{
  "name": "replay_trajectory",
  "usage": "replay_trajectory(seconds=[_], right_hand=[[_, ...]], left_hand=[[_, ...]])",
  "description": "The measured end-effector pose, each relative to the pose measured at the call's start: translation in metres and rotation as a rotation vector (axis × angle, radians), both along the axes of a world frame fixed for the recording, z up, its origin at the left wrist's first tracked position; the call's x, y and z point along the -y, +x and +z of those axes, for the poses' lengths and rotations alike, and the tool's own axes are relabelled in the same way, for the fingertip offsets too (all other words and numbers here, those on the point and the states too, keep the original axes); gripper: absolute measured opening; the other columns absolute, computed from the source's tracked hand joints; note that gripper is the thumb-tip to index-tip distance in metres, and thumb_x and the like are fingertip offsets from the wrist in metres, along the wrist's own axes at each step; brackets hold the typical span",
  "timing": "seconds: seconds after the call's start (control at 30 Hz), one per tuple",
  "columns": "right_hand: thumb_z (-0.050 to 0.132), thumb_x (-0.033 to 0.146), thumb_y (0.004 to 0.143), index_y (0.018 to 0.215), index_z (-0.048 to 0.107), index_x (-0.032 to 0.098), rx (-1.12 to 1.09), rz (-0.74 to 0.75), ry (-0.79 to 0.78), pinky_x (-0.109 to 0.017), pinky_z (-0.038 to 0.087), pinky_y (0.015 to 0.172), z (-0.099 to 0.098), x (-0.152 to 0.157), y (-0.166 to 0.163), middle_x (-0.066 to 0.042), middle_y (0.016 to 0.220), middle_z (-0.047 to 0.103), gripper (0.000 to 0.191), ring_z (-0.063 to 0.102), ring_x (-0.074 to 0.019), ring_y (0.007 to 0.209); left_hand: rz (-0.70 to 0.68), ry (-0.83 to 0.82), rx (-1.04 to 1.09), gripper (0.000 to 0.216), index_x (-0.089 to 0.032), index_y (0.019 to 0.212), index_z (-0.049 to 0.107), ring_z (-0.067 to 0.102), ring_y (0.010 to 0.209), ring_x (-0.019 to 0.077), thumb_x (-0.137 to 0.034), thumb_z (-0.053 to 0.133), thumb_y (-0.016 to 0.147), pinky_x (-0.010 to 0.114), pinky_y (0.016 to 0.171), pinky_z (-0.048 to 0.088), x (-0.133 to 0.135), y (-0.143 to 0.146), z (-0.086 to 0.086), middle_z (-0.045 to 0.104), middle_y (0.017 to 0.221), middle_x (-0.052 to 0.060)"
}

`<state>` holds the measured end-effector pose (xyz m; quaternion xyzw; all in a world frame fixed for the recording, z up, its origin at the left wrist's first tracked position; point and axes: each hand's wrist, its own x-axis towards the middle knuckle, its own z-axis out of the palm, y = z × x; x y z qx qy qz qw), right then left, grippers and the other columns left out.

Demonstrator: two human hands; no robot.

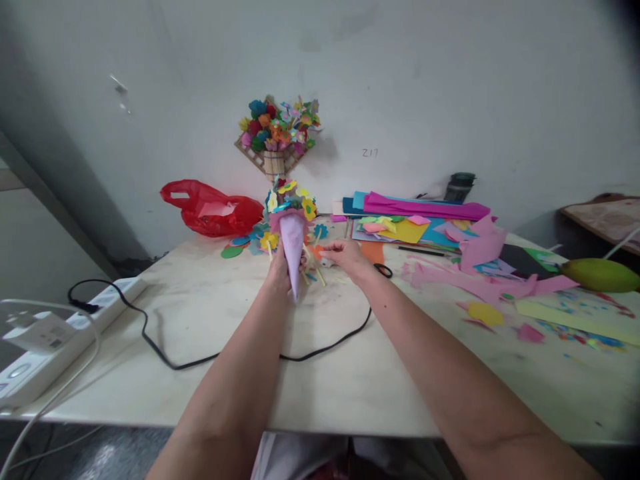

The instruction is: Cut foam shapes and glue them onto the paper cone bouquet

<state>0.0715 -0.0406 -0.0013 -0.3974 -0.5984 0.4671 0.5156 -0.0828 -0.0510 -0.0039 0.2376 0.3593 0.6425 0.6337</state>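
Note:
My left hand point(278, 269) is closed round a lilac paper cone point(293, 250) that stands upright, point down, with several paper flowers point(291, 198) sticking out of its top. My right hand point(344, 257) rests on the table just right of the cone, fingers curled in a pinch over loose flower pieces and sticks point(313, 256); what it pinches is too small to name. More cut flowers point(249, 242) lie on the table left of the cone.
A black cable point(165, 353) loops across the pale table point(350, 380) from a white power strip point(45, 347) at the left edge. Red plastic bag point(213, 209), wall bouquet point(278, 133), stacked coloured paper point(420, 217), pink scraps point(475, 277), black scissors point(383, 269), a green object point(597, 275).

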Motion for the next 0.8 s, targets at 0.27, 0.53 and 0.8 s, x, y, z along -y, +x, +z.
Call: replay_trajectory(seconds=[0.27,0.53,0.8], right_hand=[[0.077,0.024,0.055,0.067,0.066,0.015,-0.157,0.072,-0.110,-0.022,0.036,0.050,0.014,0.007,-0.014,0.002,0.059,0.060,0.019,0.043,-0.0058,0.048],[0.077,0.022,0.059,0.065,0.060,0.016,-0.206,0.002,-0.169,-0.022,0.039,0.053,0.031,0.018,-0.035,0.003,0.059,0.058,0.019,0.048,-0.0076,0.053],[0.079,0.029,0.060,0.067,0.058,0.017,-0.221,0.004,-0.280,-0.023,0.037,0.048,0.031,0.023,-0.046,0.003,0.058,0.058,0.025,0.049,-0.0089,0.050]], left_hand=[[-0.023,0.031,-0.047,0.051,-0.012,0.088,0.058,0.047,0.041,0.0110,-0.051,0.027,0.094,0.019,0.033,0.031,-0.006,-0.001,-0.010,0.054,0.055,0.003],[-0.018,0.036,-0.057,0.049,-0.012,0.089,0.058,0.050,0.041,0.0119,-0.051,0.028,0.094,0.020,0.033,0.033,-0.007,-0.001,-0.011,0.057,0.058,0.004],[0.001,0.064,-0.028,0.044,-0.013,0.088,0.058,0.050,0.039,0.0116,-0.052,0.037,0.092,0.018,0.033,0.033,-0.007,0.001,-0.015,0.054,0.052,0.002]])
